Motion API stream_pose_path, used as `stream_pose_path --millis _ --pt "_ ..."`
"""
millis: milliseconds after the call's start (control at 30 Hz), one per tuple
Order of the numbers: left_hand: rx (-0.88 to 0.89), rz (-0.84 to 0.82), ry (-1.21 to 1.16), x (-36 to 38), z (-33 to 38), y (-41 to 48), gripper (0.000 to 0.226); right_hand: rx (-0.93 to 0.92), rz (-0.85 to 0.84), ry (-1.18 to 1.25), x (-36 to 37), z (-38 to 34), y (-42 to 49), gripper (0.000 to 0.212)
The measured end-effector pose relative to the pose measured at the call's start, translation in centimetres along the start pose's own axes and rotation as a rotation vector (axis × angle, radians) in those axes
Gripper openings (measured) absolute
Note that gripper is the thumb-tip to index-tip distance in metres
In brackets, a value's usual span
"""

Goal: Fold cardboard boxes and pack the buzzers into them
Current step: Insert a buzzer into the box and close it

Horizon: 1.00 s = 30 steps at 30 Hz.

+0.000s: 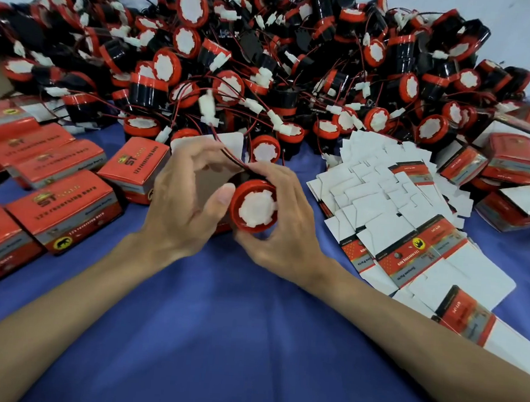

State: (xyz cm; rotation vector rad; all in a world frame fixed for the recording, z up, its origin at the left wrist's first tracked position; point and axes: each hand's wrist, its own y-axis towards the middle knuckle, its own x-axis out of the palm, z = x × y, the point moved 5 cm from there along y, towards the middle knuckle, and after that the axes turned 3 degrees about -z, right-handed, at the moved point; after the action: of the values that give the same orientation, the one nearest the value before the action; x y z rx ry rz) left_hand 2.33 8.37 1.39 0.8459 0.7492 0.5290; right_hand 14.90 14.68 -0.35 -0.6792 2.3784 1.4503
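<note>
Right hand [280, 227] fingers [277, 183] are curled round a round red plastic buzzer with a white centre [255, 211], holding it over the middle of the blue-clothed tabletop [233, 324]. Left hand [182, 201] has its thumb on the buzzer's rim, and its fingers [191, 155] wrap a mostly hidden open red cardboard box [233, 143], white flap poking up. The thin red-and-black wire [232, 160] runs up between both hands. Closed red boxes [68, 212] sit along the left edge, flat carton blanks [398, 210] lie toward the right edge, and a huge buzzer pile [267, 59] fills the far edge.
</note>
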Motion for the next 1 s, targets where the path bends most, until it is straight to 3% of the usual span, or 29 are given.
stream_pose_path --millis 200,433,667,833,1000 --pt "0.027 0.039 0.051 -0.3 -0.6 0.0 0.064 -0.091 -0.023 0.087 0.1 -0.6 0.0 0.069" --pt "0.123 0.05 0.167 -0.5 -0.5 0.0 0.04 -0.184 -0.049 0.083 0.1 -1.0 -0.1 0.07" --pt "0.16 0.084 0.235 -0.2 0.1 -0.2 0.021 -0.039 0.155 0.086 -0.8 -0.1 0.2 0.066" --pt "0.197 0.103 0.268 -0.4 -0.2 -0.3 0.025 0.019 0.183 0.061 -0.8 0.4 0.1 0.065" --pt "0.257 0.045 0.291 -0.4 -0.5 -0.9 0.021 0.195 0.213 0.132 -1.0 1.4 0.2 0.067"
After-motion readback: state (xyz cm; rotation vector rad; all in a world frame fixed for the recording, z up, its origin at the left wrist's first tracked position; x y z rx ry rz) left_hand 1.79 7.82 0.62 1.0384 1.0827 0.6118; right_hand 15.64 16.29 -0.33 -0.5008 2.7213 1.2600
